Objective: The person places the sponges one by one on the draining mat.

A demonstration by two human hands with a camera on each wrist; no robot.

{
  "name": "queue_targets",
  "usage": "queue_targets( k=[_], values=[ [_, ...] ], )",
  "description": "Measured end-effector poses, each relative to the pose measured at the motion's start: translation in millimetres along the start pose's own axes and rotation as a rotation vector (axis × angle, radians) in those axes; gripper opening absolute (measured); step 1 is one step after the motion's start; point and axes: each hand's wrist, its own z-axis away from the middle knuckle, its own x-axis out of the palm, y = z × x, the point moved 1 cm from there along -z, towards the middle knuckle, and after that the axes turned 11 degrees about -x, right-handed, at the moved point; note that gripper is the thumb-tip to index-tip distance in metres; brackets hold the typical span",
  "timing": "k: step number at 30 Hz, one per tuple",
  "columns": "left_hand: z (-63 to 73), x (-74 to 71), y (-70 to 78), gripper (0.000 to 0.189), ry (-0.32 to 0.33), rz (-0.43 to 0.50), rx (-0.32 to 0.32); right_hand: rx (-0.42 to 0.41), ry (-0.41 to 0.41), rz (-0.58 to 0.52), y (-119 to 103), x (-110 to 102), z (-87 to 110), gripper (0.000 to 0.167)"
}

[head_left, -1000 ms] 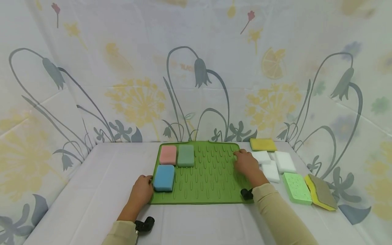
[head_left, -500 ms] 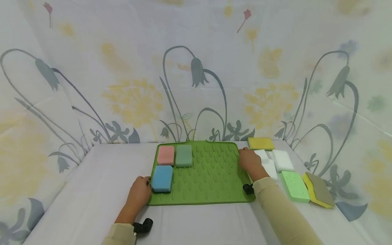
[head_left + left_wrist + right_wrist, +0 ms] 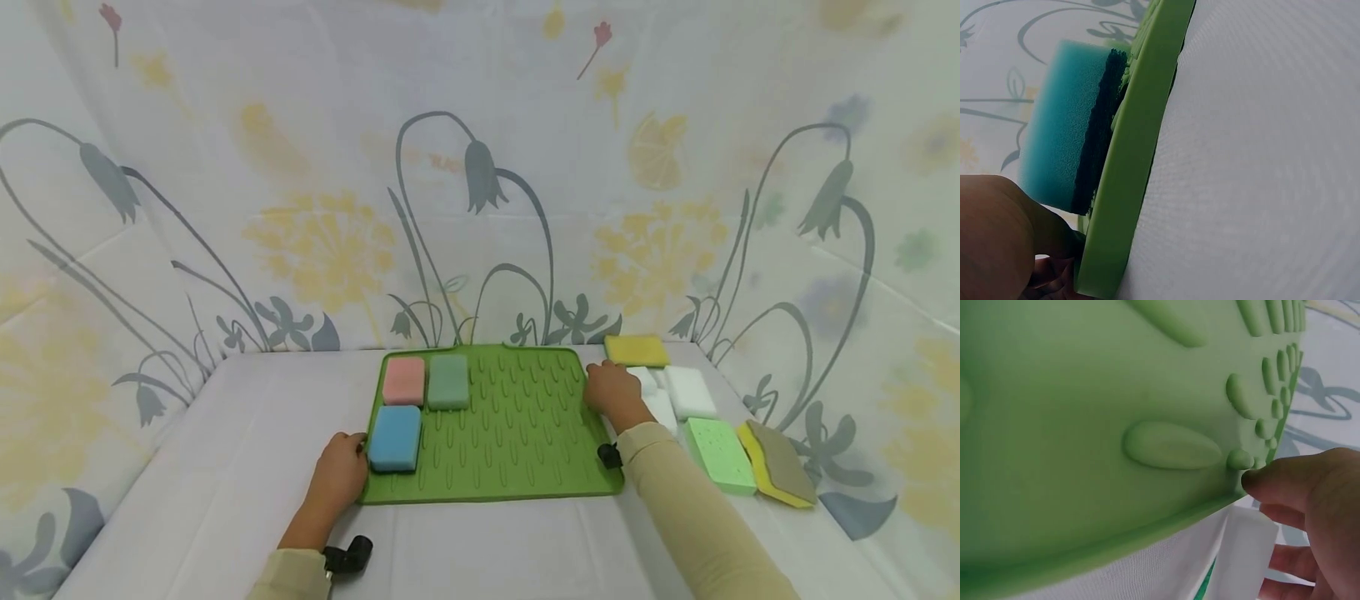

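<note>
A green silicone mat [image 3: 510,433] with raised teardrop bumps lies on the table. My left hand [image 3: 341,468] pinches its left rim; in the left wrist view the thumb [image 3: 1054,234] lies against the rim near the blue sponge. At the opposite rim my right hand [image 3: 615,393] grips the mat, thumb [image 3: 1279,481] on the bumpy face and the other fingers past the edge. On the mat, a blue sponge [image 3: 395,437] with a dark scouring layer underneath sits below a pink sponge [image 3: 403,381]. A grey-green sponge [image 3: 448,382] stands beside the pink one.
Right of the mat lie a yellow sponge [image 3: 636,350], several white sponges [image 3: 691,392], a speckled light green sponge [image 3: 720,454] and a yellow sponge with a grey-brown face [image 3: 780,462]. A flower-printed cloth [image 3: 337,167] hangs behind the table. Black wrist cameras [image 3: 348,554] sit on both wrists.
My right hand has shifted outward from over the mat's right part to its right rim. My left hand stays at the left rim. The head view has turned slightly right.
</note>
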Motion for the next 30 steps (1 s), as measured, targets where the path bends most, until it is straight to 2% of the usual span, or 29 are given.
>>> queue_targets(
  k=[9,15,22,30],
  values=[
    [0.3,1.2,-0.4,0.034,-0.009,-0.013,-0.002,-0.023,0.014,0.041,-2,-1,1.9,0.039],
    [1.7,-2.0,-2.5,0.034,0.000,-0.009,-0.015,-0.049,0.021,0.058,-9,-10,1.9,0.034],
    [-1.0,-1.6,-1.8,0.035,-0.011,0.003,-0.006,-0.042,0.005,0.141,-11,-20,6.4,0.032],
    [-1.9,0.8,-1.2,0.035,-0.011,-0.001,-0.015,-0.059,0.022,0.088,-5,-22,13.6,0.021]
  ],
)
